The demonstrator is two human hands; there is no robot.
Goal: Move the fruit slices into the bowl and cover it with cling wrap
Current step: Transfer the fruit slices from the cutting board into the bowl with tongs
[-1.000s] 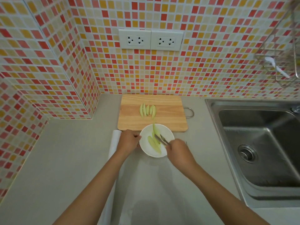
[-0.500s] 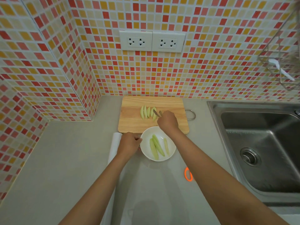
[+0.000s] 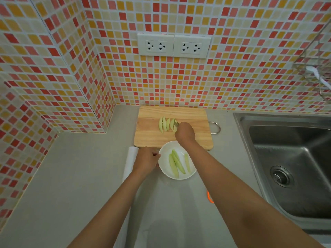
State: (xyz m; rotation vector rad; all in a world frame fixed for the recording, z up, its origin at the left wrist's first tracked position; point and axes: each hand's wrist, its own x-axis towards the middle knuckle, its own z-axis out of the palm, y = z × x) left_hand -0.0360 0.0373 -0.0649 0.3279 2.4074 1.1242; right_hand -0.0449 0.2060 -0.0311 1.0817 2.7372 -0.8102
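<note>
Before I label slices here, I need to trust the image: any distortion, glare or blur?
Head view: wide-angle bend curves the mosaic tile wall and steel sink edges; lighting soft and dim, no harsh glare; pale green fruit slices in the round white bowl are sharp, those on the wooden cutting board partly hidden by the right hand.

Just 1 cam, head-mounted, looking fwd & down at the counter (image 3: 53, 176) near the tiled wall (image 3: 232, 77) corner.

Right hand (image 3: 185, 132) at board slices (image 3: 167, 124); left hand (image 3: 147, 159) holds bowl (image 3: 163, 169).
</note>
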